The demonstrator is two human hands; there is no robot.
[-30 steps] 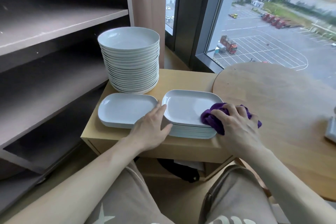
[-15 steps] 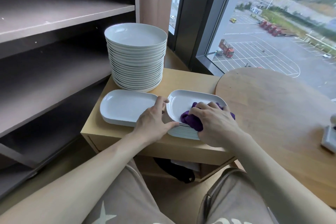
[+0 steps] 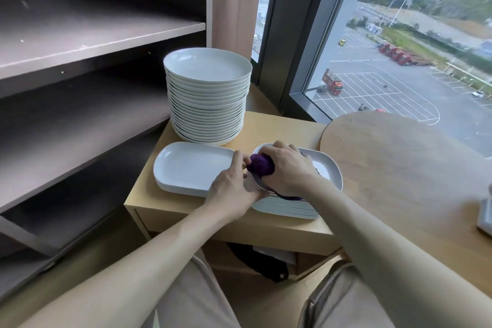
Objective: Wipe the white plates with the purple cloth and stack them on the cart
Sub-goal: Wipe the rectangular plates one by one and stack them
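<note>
On the wooden cart [image 3: 277, 125] lies a short stack of white rectangular plates [image 3: 326, 168]. My right hand [image 3: 286, 168] grips the bunched purple cloth [image 3: 259, 165] and presses it onto the left end of the top plate. Against that stack's left edge rests my left hand [image 3: 231, 189], fingers curled on the rim, thumb near the cloth. A single white rectangular plate [image 3: 191, 168] sits to the left. Behind it stands a tall stack of round white plates [image 3: 207, 96].
A round wooden table [image 3: 404, 168] adjoins the cart on the right, with a pale object [image 3: 486, 216] at its far right edge. Grey shelves [image 3: 80, 42] rise to the left. A window is behind. A dark item [image 3: 261, 263] sits in the cart's lower shelf.
My right hand has swept the purple cloth leftward across the top plate, from its right end to its left end. My left hand stays at the stack's left edge.
</note>
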